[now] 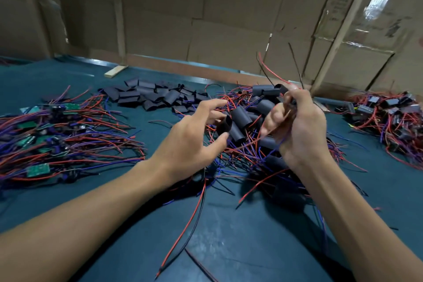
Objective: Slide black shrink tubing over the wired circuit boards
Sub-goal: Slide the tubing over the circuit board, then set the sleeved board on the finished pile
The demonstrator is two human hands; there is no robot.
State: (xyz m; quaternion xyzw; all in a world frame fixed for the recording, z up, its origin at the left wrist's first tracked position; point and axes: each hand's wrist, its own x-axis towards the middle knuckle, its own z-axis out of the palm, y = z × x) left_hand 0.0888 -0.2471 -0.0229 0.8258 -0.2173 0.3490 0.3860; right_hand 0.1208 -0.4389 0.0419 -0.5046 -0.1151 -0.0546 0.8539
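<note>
Sitting midway: heap of bare green wired circuit boards waiting, sleeved boards piling centrally, right hand gripping gathered wires, left hand spreading wide toward black shrink tube

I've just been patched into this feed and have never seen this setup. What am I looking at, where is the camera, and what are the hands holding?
There is no machine here: a person works bare-handed, and the single picture comes from a camera on their head, looking forward and down. The right hand grips a bundle of wires with a black tube at its top. The left hand is open, its fingers around a black tube piece. On the green table lie bare wired circuit boards at left, flat cut tubing at the back, sleeved boards in the middle, and another wired pile at right.
</note>
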